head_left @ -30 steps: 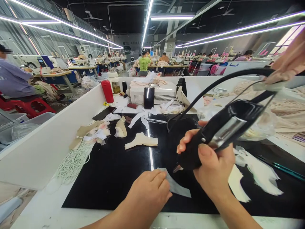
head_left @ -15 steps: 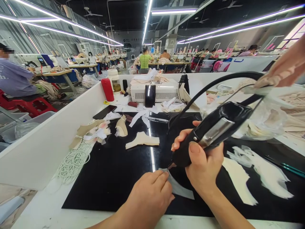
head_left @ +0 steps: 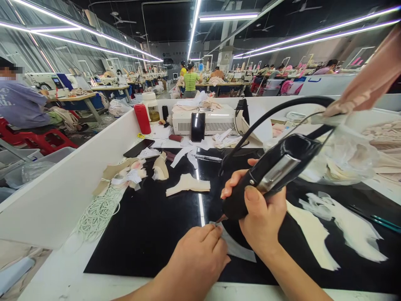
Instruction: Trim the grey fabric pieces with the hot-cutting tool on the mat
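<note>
My right hand (head_left: 261, 215) is closed round a black corded hand tool (head_left: 269, 173) with a metal side plate; its tip points down at the end of a thin pale fabric strip (head_left: 236, 246) lying on the black work mat (head_left: 150, 225). My left hand (head_left: 197, 255) rests on the mat with its fingers curled, and the fingertips press the strip's near end just below the tool tip. The tool's black cable (head_left: 275, 113) arches up and to the right.
Beige fabric pieces (head_left: 188, 184) and a coil of white cord (head_left: 97, 213) lie at the left of the mat, white cut pieces (head_left: 344, 225) at the right. A white box unit (head_left: 213, 119), red bottle (head_left: 142, 119) and phone (head_left: 138, 147) stand behind. Another person's hand (head_left: 369, 85) reaches in top right.
My right hand and the tool have shifted a little left and down toward the strip's end. My left hand stays on the strip.
</note>
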Demonstrator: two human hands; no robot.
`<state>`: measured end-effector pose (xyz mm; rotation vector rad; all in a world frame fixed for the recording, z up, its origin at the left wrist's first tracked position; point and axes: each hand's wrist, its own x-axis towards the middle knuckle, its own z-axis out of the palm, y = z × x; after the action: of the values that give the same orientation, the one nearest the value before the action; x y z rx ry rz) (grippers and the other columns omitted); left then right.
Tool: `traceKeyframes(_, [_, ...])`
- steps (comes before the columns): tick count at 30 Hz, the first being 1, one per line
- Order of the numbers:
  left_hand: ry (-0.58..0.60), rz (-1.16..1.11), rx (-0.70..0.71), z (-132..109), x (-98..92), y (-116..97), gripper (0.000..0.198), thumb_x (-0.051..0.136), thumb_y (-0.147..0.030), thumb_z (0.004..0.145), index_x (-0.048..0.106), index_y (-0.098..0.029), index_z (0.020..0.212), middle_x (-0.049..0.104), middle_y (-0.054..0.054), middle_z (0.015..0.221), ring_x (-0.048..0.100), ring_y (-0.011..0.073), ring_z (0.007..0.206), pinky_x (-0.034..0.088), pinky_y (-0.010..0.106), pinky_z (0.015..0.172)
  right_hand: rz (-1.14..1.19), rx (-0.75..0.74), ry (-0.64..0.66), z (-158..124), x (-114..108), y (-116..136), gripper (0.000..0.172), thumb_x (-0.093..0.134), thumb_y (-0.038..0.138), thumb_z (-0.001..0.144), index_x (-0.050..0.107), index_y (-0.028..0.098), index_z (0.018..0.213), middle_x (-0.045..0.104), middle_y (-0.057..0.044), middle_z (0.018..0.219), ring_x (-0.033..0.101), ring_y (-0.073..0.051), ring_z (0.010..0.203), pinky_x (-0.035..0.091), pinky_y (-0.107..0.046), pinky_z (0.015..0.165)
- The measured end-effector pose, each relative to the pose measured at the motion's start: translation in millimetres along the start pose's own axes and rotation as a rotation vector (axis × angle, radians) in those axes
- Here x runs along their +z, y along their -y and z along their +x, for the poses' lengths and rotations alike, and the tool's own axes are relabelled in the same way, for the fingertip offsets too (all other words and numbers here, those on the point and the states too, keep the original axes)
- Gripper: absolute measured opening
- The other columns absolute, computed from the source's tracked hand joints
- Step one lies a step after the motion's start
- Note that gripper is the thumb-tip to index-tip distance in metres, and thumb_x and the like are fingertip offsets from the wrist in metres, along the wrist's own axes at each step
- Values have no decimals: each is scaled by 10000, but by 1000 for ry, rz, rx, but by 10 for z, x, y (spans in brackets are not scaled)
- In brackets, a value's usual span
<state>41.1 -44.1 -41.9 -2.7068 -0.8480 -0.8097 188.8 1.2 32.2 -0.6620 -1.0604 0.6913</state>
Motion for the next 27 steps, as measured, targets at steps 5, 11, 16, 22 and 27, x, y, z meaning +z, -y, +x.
traceKeyframes(5, [27, 31, 21, -9, 32, -8, 340, 440, -305, 1163, 700, -142, 1015, 811, 81, 1162, 757, 218, 1141, 606, 336, 878, -22, 2, -11, -20, 5, -29, 416, 794, 456, 938, 567, 298, 1248, 680, 43, 860, 653, -147, 612, 580, -316, 581])
traceKeyframes(11, [4, 42, 19, -22, 57, -11, 316, 478, -328, 1155, 695, -140, 1023, 811, 87, 1175, 762, 219, 1129, 596, 331, 851, -34, 16, -8, -26, 12, -34, 378, 800, 472, 932, 574, 293, 1177, 684, 41, 858, 659, -151, 620, 588, -321, 595])
traceKeyframes(16, [-20, 27, 3, -9, 35, -27, 290, 502, -320, 1146, 672, -150, 984, 812, 91, 1151, 770, 216, 1104, 590, 327, 823, 50, 20, 5, -30, 40, -43, 433, 820, 459, 920, 586, 302, 1250, 691, 43, 868, 656, -143, 638, 581, -304, 608])
traceKeyframes(22, [-41, 37, -7, -1, 38, -35, 320, 459, -318, 1161, 671, -149, 991, 814, 83, 1152, 768, 204, 1099, 587, 322, 822, 51, 36, -3, -55, 68, -68, 334, 800, 405, 930, 608, 303, 1184, 687, 40, 858, 660, -146, 641, 592, -313, 607])
traceKeyframes(27, [-38, 42, -8, 10, 25, -22, 323, 460, -331, 1161, 665, -150, 990, 810, 78, 1162, 763, 198, 1102, 588, 318, 828, 38, 55, -6, -41, 82, -75, 315, 794, 386, 924, 595, 302, 1153, 688, 37, 871, 666, -155, 658, 589, -320, 609])
